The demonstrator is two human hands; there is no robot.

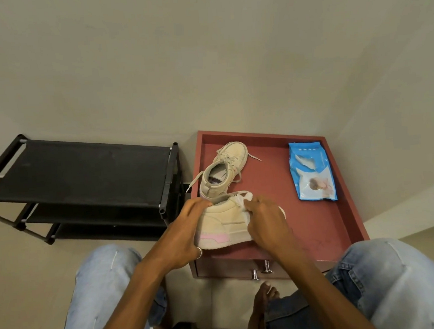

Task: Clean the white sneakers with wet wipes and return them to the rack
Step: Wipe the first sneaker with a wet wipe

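Now, left hand [182,233] round sneaker [225,223], right hand [266,225] round wipe [245,201].

Cream sneakers [225,223] with pink heel patch, blue wipes pack [311,173], black rack [83,173], reddish-brown table [317,221].

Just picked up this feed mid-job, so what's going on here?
A person is wiping one white sneaker at the red table: the left hand grips its heel end, the right hand holds a wet wipe against its side. The second sneaker stands just behind it, the blue wipes pack lies to the right, and neither sneaker is on the black rack yet.
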